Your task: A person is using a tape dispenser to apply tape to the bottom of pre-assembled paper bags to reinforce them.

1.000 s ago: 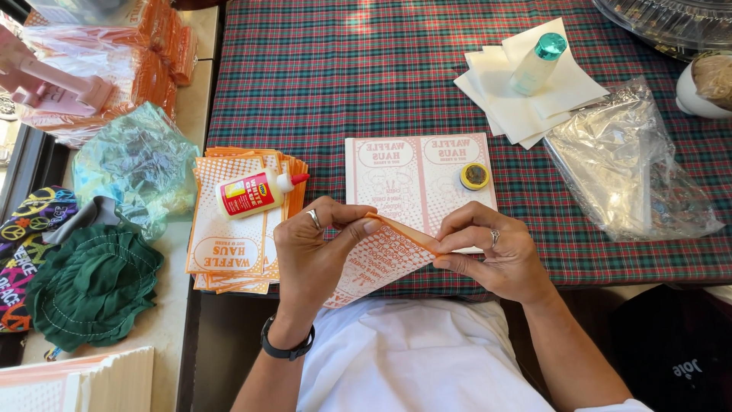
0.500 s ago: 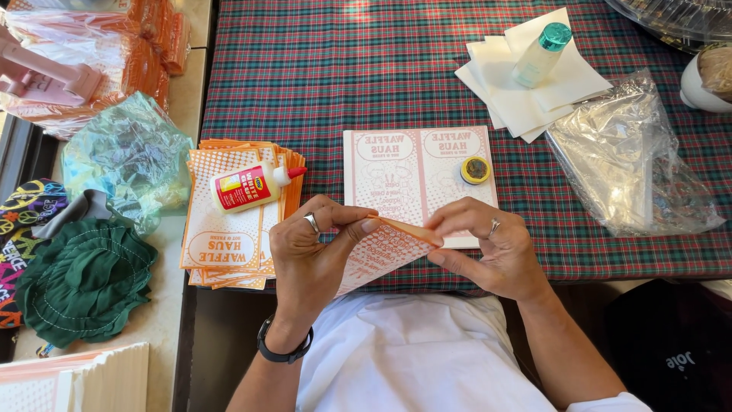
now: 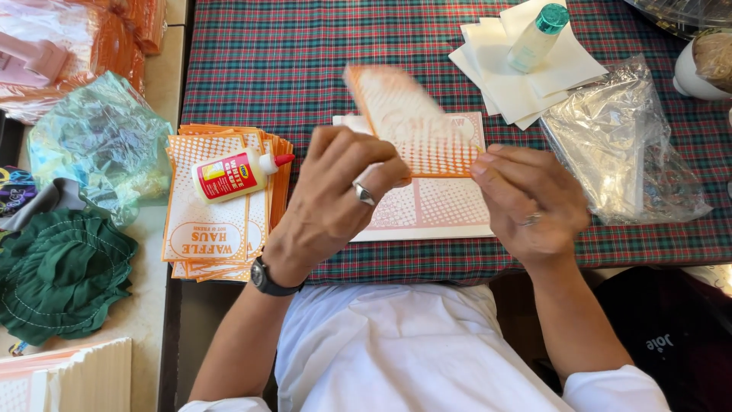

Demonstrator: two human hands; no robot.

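Fingers of your left hand are pinched on the near left part of an orange-patterned paper sleeve, and your right hand nips its right end with the fingertips, so both hands are closed on the same piece. You hold it lifted above the bench, over the flat printed sheet that lies near the front edge of the plaid cloth; the sleeve is blurred, so you cannot tell whether it is already folded through. It looks like you are at the folding or opening-out stage of one sleeve. The next move seems to call for a firm hold at both ends and a clean line along the crease, then glue if a seam needs closing. Your glue bottle lies on the stack of orange sleeves towards the front left edge of the cloth, within easy reach of your left hand. White napkins with a small green-capped bottle sit at the far right, beside a clear plastic bag.
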